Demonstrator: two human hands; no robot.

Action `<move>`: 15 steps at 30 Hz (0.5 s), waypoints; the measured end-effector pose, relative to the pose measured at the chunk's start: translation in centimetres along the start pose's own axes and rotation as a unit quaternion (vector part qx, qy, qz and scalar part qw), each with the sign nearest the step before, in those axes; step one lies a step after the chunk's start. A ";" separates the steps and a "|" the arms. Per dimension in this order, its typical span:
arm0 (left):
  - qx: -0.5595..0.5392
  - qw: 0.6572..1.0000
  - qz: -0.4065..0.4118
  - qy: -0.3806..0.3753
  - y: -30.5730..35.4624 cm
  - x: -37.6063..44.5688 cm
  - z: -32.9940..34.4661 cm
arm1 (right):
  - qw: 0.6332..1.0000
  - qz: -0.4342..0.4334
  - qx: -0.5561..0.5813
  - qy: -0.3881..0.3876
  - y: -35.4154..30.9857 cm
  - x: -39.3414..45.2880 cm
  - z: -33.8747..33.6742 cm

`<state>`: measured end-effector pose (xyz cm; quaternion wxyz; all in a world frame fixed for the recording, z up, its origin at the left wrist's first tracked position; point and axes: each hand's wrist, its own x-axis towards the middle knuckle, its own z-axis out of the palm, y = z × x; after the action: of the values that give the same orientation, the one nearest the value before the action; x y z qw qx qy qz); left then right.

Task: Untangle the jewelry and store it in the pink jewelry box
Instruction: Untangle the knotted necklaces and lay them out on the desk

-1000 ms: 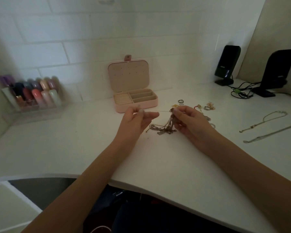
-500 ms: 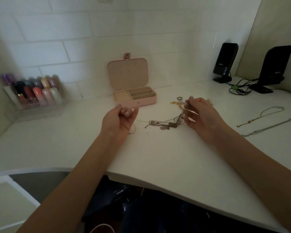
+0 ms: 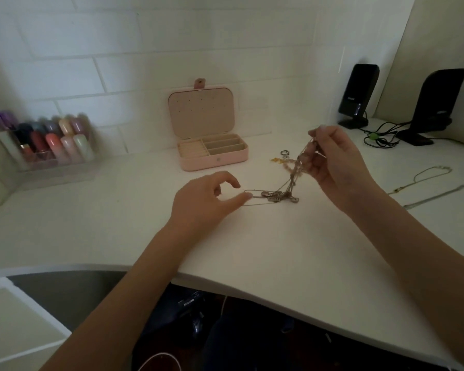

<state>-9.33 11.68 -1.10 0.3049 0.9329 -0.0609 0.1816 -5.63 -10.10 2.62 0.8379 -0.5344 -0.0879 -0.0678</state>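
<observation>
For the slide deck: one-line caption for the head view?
Right hand lifts tangled chains off the white desk; left hand fingers a loop; pink jewelry box open behind.

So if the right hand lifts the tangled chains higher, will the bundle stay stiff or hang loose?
Probably loose: the tangled chains already drape limply from the right hand to the desk. They likely rise as one clump, since the strands look knotted. The charms may swing and snag.
</observation>
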 end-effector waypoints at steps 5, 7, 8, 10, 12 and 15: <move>-0.029 0.991 0.130 0.026 0.8 0.6 1.5 | 0.995 -0.032 -0.020 -0.088 -0.3 0.2 1.9; -0.067 0.988 0.135 0.021 1.6 1.3 2.1 | 0.992 -0.038 -0.024 -0.115 -0.6 0.4 3.0; -0.080 0.988 0.132 0.003 2.0 1.8 2.4 | 0.991 -0.042 -0.017 -0.124 -0.8 0.6 3.4; -0.099 0.987 0.118 -0.042 2.5 2.6 2.9 | 0.991 -0.049 0.014 -0.126 -1.4 0.9 4.1; -0.121 0.984 0.097 -0.082 2.7 3.2 3.3 | 0.990 -0.056 0.047 -0.117 -2.1 1.3 4.3; -0.182 0.979 0.057 -0.076 2.9 4.0 3.1 | 0.990 -0.072 0.060 -0.101 -2.9 1.8 4.0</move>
<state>-5.34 7.55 -0.33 0.4530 0.8681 -0.1686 0.1130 -4.77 -7.70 7.21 0.8482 -0.4796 -0.2142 -0.0686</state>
